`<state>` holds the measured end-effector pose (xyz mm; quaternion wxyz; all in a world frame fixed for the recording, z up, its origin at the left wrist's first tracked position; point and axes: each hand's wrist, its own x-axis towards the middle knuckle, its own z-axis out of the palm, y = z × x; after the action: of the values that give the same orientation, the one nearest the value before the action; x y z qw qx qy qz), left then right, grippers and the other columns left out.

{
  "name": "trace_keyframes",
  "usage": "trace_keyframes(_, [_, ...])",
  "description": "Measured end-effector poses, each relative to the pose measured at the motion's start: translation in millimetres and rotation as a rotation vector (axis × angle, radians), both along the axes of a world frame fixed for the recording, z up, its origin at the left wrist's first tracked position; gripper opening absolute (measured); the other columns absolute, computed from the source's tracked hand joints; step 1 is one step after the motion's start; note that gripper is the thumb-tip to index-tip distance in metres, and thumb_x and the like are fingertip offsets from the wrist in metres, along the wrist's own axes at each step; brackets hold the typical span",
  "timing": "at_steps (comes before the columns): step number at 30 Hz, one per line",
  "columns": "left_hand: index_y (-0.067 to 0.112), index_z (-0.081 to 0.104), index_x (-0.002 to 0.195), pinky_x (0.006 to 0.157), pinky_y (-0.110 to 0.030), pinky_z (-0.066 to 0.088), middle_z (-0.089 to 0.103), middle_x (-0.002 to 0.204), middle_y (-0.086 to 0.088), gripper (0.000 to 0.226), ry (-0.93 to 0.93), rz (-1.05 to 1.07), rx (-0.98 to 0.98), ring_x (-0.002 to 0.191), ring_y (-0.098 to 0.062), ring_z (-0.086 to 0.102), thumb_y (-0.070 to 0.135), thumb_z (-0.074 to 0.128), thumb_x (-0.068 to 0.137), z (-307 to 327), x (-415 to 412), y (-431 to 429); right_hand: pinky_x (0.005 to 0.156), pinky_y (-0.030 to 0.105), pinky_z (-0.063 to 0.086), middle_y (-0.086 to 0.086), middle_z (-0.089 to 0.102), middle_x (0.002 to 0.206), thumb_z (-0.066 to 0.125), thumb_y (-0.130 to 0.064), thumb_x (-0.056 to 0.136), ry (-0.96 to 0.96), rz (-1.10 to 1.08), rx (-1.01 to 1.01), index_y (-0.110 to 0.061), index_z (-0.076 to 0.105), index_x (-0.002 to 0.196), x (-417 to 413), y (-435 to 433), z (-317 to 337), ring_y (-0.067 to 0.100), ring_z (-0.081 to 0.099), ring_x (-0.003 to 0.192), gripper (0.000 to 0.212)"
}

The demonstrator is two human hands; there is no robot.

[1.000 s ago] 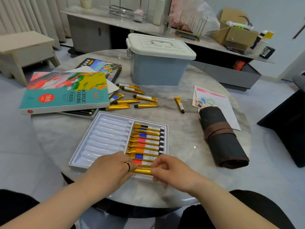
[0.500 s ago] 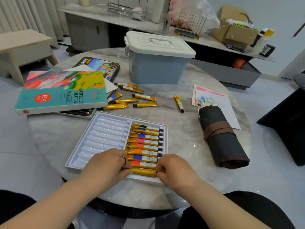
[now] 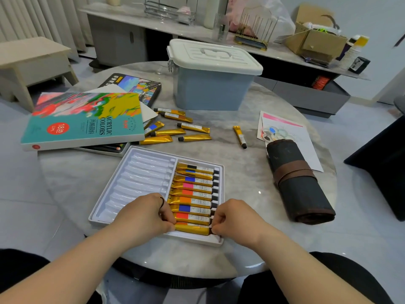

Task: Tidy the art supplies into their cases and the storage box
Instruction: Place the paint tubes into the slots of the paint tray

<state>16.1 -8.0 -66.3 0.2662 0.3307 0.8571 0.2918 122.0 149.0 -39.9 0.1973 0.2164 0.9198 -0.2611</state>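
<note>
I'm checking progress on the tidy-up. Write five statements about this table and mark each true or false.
1. The blue-grey plastic storage box has its white lid on. True.
2. The left column of the white plastic tray is full of tubes. False: its slots are empty; only the right column holds tubes.
3. A plain gold paint tube lies in the tray's nearest right-column slot. True.
4. The dark fabric roll lies unrolled. False: it is rolled up, a brown strap around it.
5. Every tube is put away. False: loose gold paint tubes lie on the round marble table.
</note>
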Motion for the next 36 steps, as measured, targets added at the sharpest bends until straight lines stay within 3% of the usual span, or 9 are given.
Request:
trace_keyframes(3, [0.031,0.061,0.067,0.081,-0.025,0.047,0.055,0.086,0.010,0.020,-0.066,0.013,0.061,0.081,-0.004,0.054,0.018,0.073,0.076,3.0,-6.3,-4.5,0.063,0.010,0.041,-0.004,0.060,0.080,0.058,-0.010,0.086,0.061,-0.077,-0.030,-0.007,0.071,0.093,-1.3,13.3,7.6,0.004,0.051,0.069,0.015])
trace_keyframes(7, [0.039,0.052,0.081,0.085,-0.021,0.042,0.052,0.098,0.012,0.021,0.037,0.030,0.039,0.094,-0.005,0.052,0.024,0.067,0.082,6.0,-22.1,-7.9,0.076,0.020,0.042,0.005,0.066,0.107,0.057,-0.014,0.088,0.187,-0.223,0.075,-0.011,0.068,0.105,-17.9,41.3,14.0,0.011,0.054,0.086,0.020])
trace_keyframes(10, [0.034,0.054,0.109,0.090,-0.019,0.040,0.047,0.101,0.018,0.026,0.097,-0.003,-0.066,0.106,-0.004,0.051,0.027,0.063,0.085,6.0,-27.6,-3.5,0.080,0.023,0.042,0.008,0.064,0.115,0.056,-0.012,0.089,0.206,-0.314,0.121,-0.008,0.066,0.109,-37.4,66.6,10.5,0.020,0.059,0.102,0.022])
trace_keyframes(12, [0.027,0.056,0.118,0.090,-0.021,0.042,0.052,0.101,0.016,0.033,0.106,0.009,-0.116,0.101,-0.003,0.053,0.027,0.062,0.086,4.5,-29.9,1.0,0.087,0.026,0.044,0.010,0.064,0.118,0.055,-0.011,0.090,0.229,-0.367,0.168,-0.007,0.065,0.112,-50.6,83.7,7.5,0.023,0.058,0.109,0.024])
trace_keyframes(15, [0.022,0.060,0.115,0.089,-0.022,0.046,0.064,0.107,0.008,0.026,0.080,0.060,-0.131,0.100,-0.007,0.059,0.026,0.058,0.089,3.5,-32.2,8.6,0.089,0.026,0.042,0.011,0.062,0.121,0.051,-0.011,0.091,0.271,-0.441,0.243,-0.008,0.061,0.118,-69.6,108.0,2.8,0.025,0.056,0.112,0.029])
trace_keyframes(21, [0.025,0.061,0.112,0.076,-0.014,0.036,0.059,0.109,0.012,0.024,0.122,-0.028,-0.151,0.100,-0.004,0.055,0.022,0.043,0.096,-2.4,-30.4,21.2,0.090,0.037,0.044,0.017,0.057,0.124,0.050,-0.019,0.093,0.250,-0.493,0.375,-0.003,0.052,0.126,-102.6,131.8,-15.3,0.033,0.053,0.112,0.036])
trace_keyframes(27, [0.025,0.059,0.116,0.087,-0.018,0.042,0.061,0.119,0.007,0.028,0.085,-0.098,-0.164,0.106,-0.009,0.058,0.022,0.038,0.098,-4.1,-30.4,27.3,0.087,0.040,0.048,0.018,0.059,0.115,0.048,-0.017,0.092,0.185,-0.575,0.456,-0.004,0.055,0.117,-126.7,144.7,-30.2,0.036,0.055,0.108,0.029])
trace_keyframes(32, [0.032,0.056,0.119,0.085,-0.014,0.042,0.059,0.122,0.014,0.026,0.109,-0.096,-0.132,0.108,-0.004,0.057,0.030,0.044,0.096,6.2,-35.6,25.4,0.078,0.032,0.044,0.017,0.063,0.113,0.046,-0.012,0.092,0.297,-0.632,0.309,-0.005,0.061,0.115,-127.8,135.3,-16.5,0.034,0.057,0.103,0.028])
trace_keyframes(36, [0.036,0.051,0.124,0.088,-0.017,0.040,0.053,0.128,0.016,0.030,0.297,0.076,-0.082,0.114,-0.005,0.052,0.029,0.040,0.097,19.9,-51.7,17.4,0.076,0.024,0.038,0.009,0.065,0.112,0.051,-0.014,0.093,0.491,-0.394,0.110,-0.007,0.063,0.117,-119.9,83.8,3.3,0.021,0.057,0.095,0.027])
